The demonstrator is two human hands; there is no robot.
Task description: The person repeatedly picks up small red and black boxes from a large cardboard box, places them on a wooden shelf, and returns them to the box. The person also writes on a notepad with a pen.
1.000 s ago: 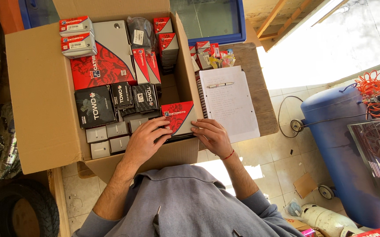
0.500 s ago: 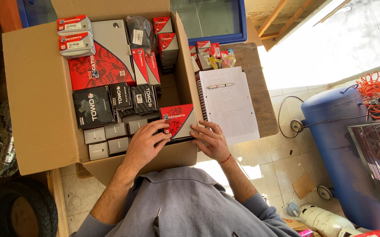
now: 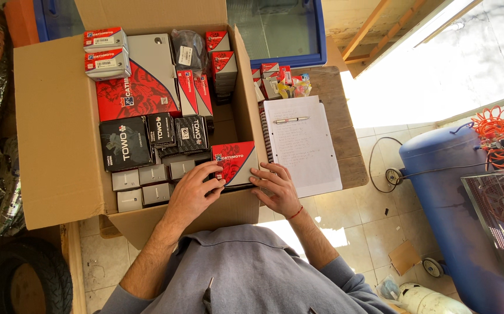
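A: Item one, left hand?
B: Fingers curled over the left edge of the flat red-and-grey cardboard carton; grip pinching it.
A: Carton's position?
B: At the near right corner of the large open brown cardboard box, long axis running left to right, lying between both grips.
A: Right hand?
B: Fingers spread, pressing the carton's right edge. Both hands equally near.
A: Beyond?
B: White spiral notebook on the wooden surface, apart.
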